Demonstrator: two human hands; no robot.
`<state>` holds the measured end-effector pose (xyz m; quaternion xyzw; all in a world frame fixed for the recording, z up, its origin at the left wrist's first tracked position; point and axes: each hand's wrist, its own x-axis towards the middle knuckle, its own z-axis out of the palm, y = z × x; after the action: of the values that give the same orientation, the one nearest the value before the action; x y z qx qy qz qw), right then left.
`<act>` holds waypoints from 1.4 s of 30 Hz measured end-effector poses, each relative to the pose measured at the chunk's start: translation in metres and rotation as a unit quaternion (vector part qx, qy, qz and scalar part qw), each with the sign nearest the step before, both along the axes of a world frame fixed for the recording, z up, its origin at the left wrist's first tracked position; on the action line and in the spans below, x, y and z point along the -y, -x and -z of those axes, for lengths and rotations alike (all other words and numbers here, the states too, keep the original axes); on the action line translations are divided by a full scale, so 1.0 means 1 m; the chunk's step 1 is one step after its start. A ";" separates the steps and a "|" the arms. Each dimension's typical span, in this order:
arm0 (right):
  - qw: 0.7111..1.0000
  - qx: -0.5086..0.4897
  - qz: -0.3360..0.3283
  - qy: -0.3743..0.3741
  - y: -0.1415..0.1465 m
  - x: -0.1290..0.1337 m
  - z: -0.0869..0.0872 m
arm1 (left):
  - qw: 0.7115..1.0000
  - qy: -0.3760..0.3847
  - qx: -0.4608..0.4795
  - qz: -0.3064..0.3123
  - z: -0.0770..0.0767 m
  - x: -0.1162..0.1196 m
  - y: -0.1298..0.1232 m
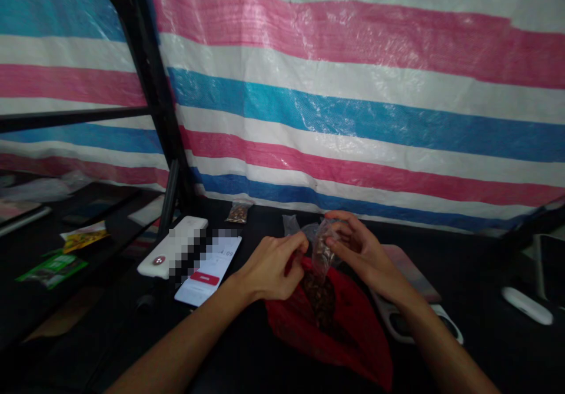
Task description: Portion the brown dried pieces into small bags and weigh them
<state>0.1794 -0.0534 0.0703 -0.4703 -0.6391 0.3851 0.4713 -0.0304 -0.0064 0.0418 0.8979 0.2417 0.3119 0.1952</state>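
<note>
A small clear plastic bag [322, 251] hangs from the right hand [359, 255], its top pinched between the partly closed thumb and fingers, with its lower end dipping toward the mouth of a crumpled red plastic bag [329, 335]. The red bag lies on the black tabletop [220, 353] below both hands and holds a heap of dark brown pieces [320, 301], too dim to identify. The left hand [271, 267] is curled almost shut just left of the clear bag, its fingertips [300, 242] beside the clear plastic; whether they grip that bag or the red rim beneath them, I cannot tell. Crumpled clear plastic [291, 225] sits just beyond the hands, and a small clear packet of brown pieces [238, 212] lies farther beyond the left hand. Left of that hand are a white power bank [172, 247] and a white-screened phone [209, 270] with a red button. A pale pink flat pad [410, 270] and a white-rimmed device [424, 323] lie under the right wrist. Well right of it rests a white oval object [527, 305]. A pink, blue and white striped tarpaulin [353, 105] hangs beyond everything.
</note>
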 end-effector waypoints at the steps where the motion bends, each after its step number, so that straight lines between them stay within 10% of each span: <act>1: 1.000 0.007 -0.018 -0.001 -0.001 0.001 0.001 | 1.000 0.023 0.000 -0.004 -0.001 -0.001 0.001; 11: 0.995 0.063 -0.079 -0.002 0.003 0.005 0.003 | 0.962 0.196 0.180 0.054 0.000 -0.004 0.002; 22: 0.997 0.016 -0.078 0.006 0.005 0.003 0.008 | 0.989 0.146 0.018 0.014 0.003 0.003 -0.002; 42: 0.951 0.187 0.133 -0.205 -0.011 -0.013 0.015 | 0.949 0.268 0.161 -0.050 0.018 -0.012 -0.015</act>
<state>0.1905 -0.0407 0.0556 -0.5077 -0.7129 0.0848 0.4763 -0.0149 0.0052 0.0240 0.7372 0.3258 0.3856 0.4492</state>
